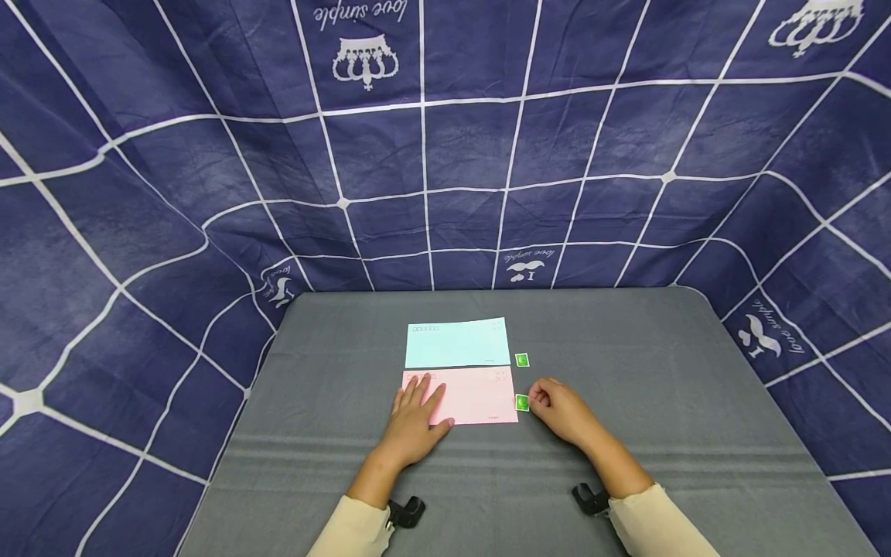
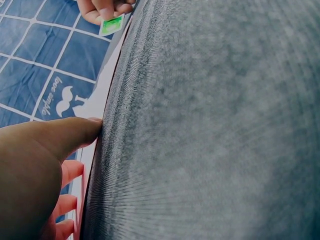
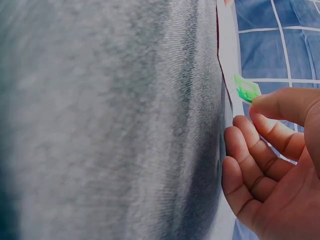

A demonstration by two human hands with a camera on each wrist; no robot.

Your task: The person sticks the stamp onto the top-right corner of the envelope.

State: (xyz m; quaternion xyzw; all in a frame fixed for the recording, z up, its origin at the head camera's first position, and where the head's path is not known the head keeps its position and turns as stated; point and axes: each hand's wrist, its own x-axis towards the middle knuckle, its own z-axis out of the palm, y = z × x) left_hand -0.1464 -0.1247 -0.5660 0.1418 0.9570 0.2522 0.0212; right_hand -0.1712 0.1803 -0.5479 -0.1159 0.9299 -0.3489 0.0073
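A pink envelope (image 1: 480, 398) lies flat on the grey table, directly below a light blue envelope (image 1: 455, 346). My left hand (image 1: 409, 424) rests on the pink envelope's left part with fingers spread. Between thumb and index finger, my right hand (image 1: 564, 408) pinches a green stamp (image 1: 522, 402) just off the pink envelope's right edge. In the right wrist view that stamp (image 3: 246, 88) is held by one edge, up off the cloth. A second green stamp (image 1: 522, 360) lies on the table right of the blue envelope.
Grey cloth covers the table (image 1: 334, 348). Blue curtains (image 1: 459, 147) with white grid lines stand behind and at both sides. Each wrist wears a black camera band (image 1: 407, 512).
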